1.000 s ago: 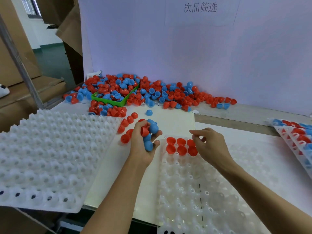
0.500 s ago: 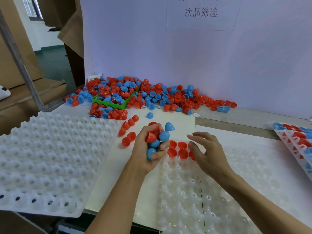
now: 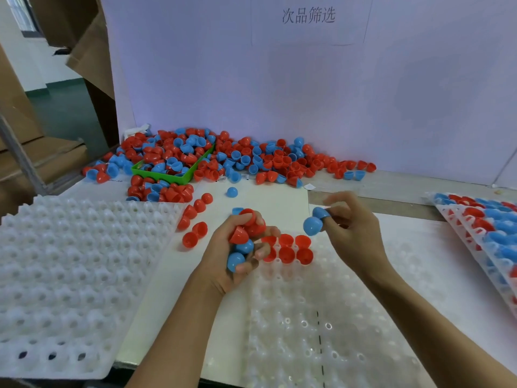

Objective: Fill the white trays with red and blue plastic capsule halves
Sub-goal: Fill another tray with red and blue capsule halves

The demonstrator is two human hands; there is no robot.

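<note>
Two blue halves (image 3: 312,226) pinched in right hand (image 3: 353,233)

Both forearms are bare to the frame's lower edge, no sleeve showing, and the left hand (image 3: 232,256) and right hand (image 3: 351,231) wear nothing.

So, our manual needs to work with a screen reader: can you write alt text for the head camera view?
A person's left hand holds a bunch of red and blue capsule halves while the right hand pinches blue halves above a white tray with six red halves seated in its far corner. A loose pile of halves lies behind, an unfilled tray at left.
</note>
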